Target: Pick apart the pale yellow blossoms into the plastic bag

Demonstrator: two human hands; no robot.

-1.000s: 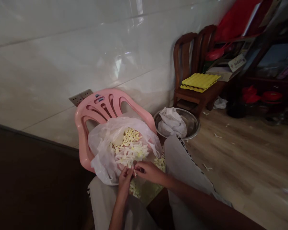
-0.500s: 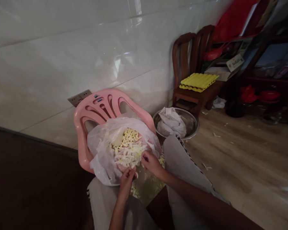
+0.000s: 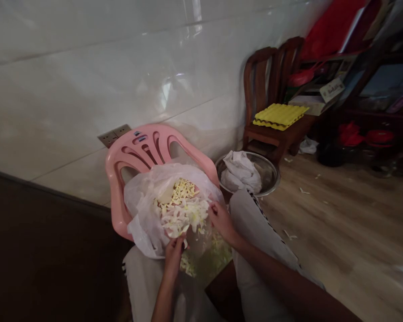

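A translucent white plastic bag (image 3: 139,223) lies opened out on the seat of a pink plastic chair (image 3: 110,188). In it are a heap of white, petal-like strips (image 3: 177,219) and, behind them, a pile of small yellowish pieces (image 3: 184,190). My left hand (image 3: 174,250) is at the near edge of the heap, fingers pinched, with a white strip showing beside the fingertips. At the right side of the bag, my right hand (image 3: 220,219) is closed in a pinch. Whatever its fingertips hold is too small to tell.
Pale greenish pieces (image 3: 188,264) lie below the hands, between my knees. To the right stands a metal basin (image 3: 272,174) with a white bag (image 3: 242,172) in it. Beyond are a wooden chair (image 3: 260,134) bearing yellow egg trays (image 3: 280,115) and scraps on the wooden floor (image 3: 339,223).
My hands have moved apart: the right one slightly up and right, the left one slightly left. More white strips show between them. The view has shifted a little.
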